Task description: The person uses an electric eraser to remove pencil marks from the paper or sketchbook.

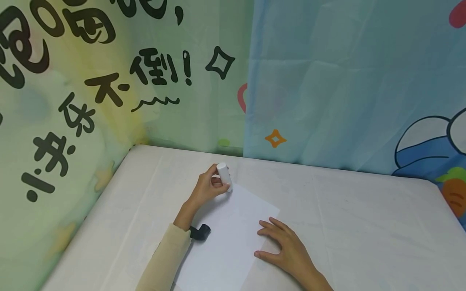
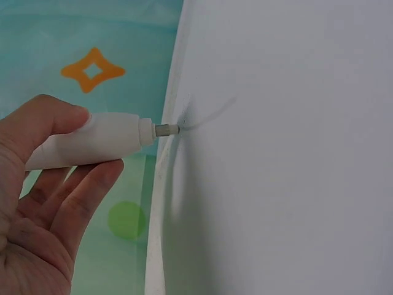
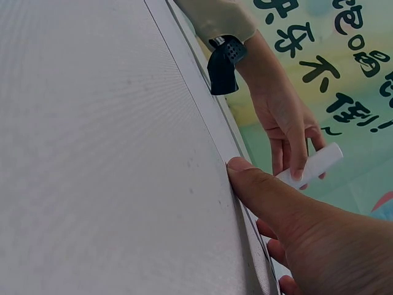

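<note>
A white electric eraser (image 1: 223, 174), stubby and cylindrical, is held in my left hand (image 1: 205, 189), thumb on one side and fingers on the other. In the left wrist view the tool (image 2: 101, 140) shows a metal collar and a small pale tip, which points at the white sheet; whether it touches is unclear. That sheet of paper (image 1: 227, 242) lies flat under both hands. Beside its right edge, my right hand (image 1: 289, 250) has fingers and thumb spread. Close up, the right thumb (image 3: 270, 190) is by the sheet's edge, and the other fingers are partly hidden.
A white cloth covers the table (image 1: 349, 226). Behind it hang a green backdrop (image 1: 193, 117) with dark lettering and a blue backdrop (image 1: 327, 101). On the left wrist sits a black camera mount (image 1: 201, 232), low over the paper.
</note>
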Demonstrator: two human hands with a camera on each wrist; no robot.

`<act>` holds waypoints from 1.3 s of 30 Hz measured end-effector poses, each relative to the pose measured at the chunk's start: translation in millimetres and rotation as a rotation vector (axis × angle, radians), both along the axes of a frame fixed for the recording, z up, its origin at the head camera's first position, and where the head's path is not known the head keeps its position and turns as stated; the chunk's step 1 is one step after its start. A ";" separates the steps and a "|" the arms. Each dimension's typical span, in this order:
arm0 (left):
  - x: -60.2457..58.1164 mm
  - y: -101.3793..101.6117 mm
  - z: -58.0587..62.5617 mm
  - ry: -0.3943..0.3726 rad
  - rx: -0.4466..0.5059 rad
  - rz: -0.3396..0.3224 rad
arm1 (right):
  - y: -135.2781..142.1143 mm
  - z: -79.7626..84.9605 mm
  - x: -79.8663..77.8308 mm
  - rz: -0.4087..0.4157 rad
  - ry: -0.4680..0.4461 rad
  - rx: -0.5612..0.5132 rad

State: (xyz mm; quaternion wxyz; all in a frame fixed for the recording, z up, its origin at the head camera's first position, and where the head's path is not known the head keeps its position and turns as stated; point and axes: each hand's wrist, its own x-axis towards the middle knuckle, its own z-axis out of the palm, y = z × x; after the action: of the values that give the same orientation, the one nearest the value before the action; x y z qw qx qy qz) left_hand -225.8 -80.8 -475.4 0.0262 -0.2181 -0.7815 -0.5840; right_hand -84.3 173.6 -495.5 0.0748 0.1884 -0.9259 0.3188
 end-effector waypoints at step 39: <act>2.7 0.7 3.9 -0.012 -0.035 0.027 | -0.5 2.5 1.3 -0.016 -0.050 0.001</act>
State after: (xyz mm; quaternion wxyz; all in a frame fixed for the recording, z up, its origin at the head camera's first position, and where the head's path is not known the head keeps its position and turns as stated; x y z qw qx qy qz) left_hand -223.1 -80.1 -471.5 0.0256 -0.2046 -0.7945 -0.5712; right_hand -83.0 173.0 -493.1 0.0539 0.1728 -0.9292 0.3222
